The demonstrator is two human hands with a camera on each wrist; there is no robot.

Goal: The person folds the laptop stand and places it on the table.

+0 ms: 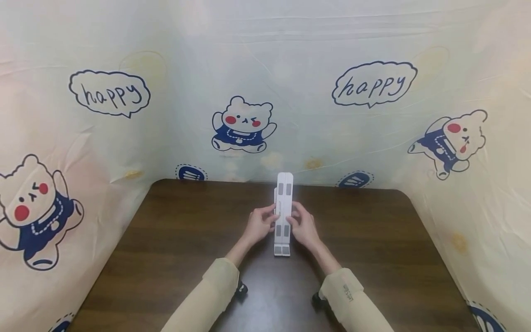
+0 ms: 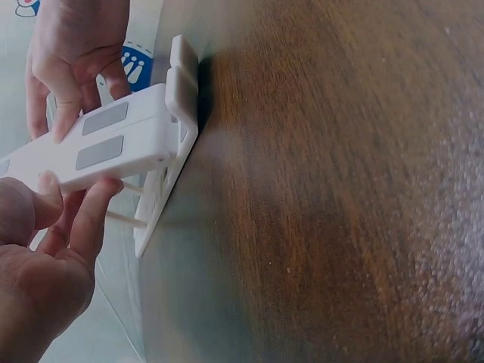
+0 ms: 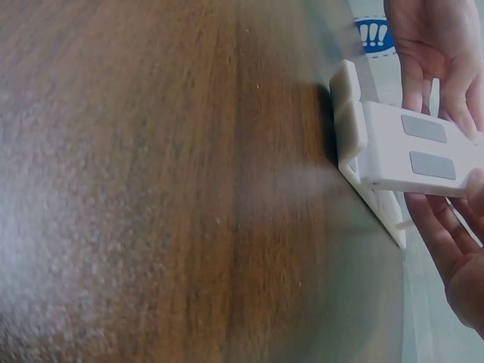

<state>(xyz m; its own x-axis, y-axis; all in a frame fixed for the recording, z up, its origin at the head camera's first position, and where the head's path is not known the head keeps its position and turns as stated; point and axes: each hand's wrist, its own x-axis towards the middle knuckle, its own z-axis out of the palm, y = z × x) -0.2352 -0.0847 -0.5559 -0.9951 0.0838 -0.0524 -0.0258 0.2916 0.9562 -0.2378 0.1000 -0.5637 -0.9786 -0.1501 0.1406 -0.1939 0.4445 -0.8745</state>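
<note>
A white folding laptop stand with grey pads stands on the table, its two long arms folded close together. Its lipped front end and thin supporting rods show up close in the left wrist view. From the left side my left hand pinches the stand, thumb on the upper face and fingers beneath the edge. Opposite it, my right hand grips the other side in the same way, thumb on top. In the right wrist view the grey pads lie on the stand's sloping top face.
The dark brown wooden table has rounded far corners. A pale cloth printed with bears and "happy" bubbles hangs round its back and sides. Black straps or devices show at both sleeve cuffs.
</note>
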